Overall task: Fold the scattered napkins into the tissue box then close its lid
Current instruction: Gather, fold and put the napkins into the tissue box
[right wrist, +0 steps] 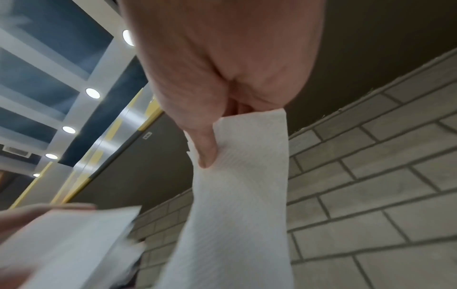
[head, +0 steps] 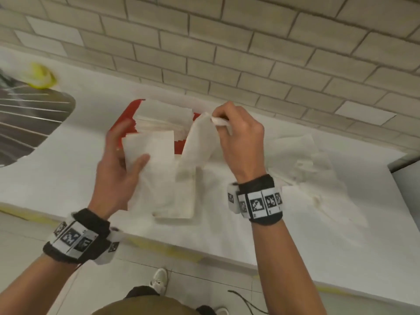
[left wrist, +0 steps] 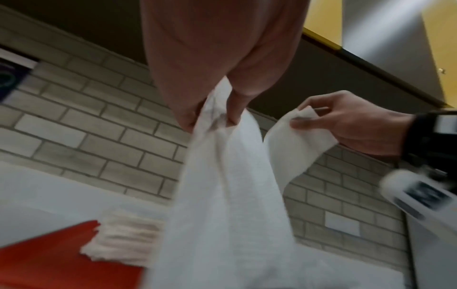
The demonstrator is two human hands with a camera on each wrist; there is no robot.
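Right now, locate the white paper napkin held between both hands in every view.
Head: white paper napkin at centre, spanning left hand to right hand.
Left wrist: centre, hanging downward.
Right wrist: centre, below the thumb.
Shared landmark: grey brick wall.

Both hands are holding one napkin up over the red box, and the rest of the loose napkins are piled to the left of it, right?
Not quite: the loose napkins lie to the right of the box, as the head view shows. Both hands, left and right, do hold the napkin.
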